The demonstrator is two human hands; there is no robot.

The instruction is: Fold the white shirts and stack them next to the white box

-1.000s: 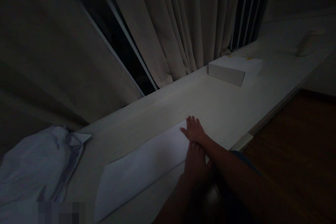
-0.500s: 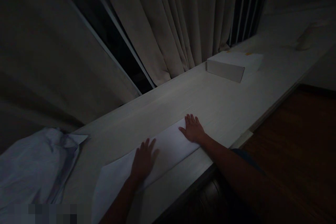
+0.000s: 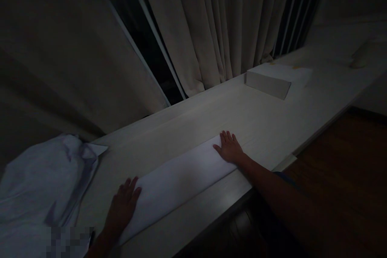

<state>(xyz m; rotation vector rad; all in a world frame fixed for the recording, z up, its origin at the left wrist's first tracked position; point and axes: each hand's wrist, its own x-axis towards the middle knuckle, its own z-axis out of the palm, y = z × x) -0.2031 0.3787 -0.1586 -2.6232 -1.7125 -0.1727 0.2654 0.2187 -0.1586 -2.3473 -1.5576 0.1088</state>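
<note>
A long, folded white cloth point(image 3: 178, 181) lies flat along the front part of a pale table point(image 3: 223, 115). My right hand point(image 3: 230, 148) rests flat on the cloth's far right end, fingers stretched out and thumb apart. At the near left end, my left hand point(image 3: 123, 203) lies on the cloth with its fingers extended. Between the two hands the surface of the cloth looks smooth. Neither hand grips anything. The light is dim, and my left forearm hides part of the cloth's near left end.
A heap of white fabric point(image 3: 45, 181) sits on the table to the left. A white box point(image 3: 267, 84) stands farther right. Beige curtains point(image 3: 193, 28) hang along the table's back edge. Brown floor point(image 3: 341, 153) shows at the right.
My left hand has slid left and nearer along the cloth, from its middle to its left end. My right hand stays on the right end. The view has shifted slightly.
</note>
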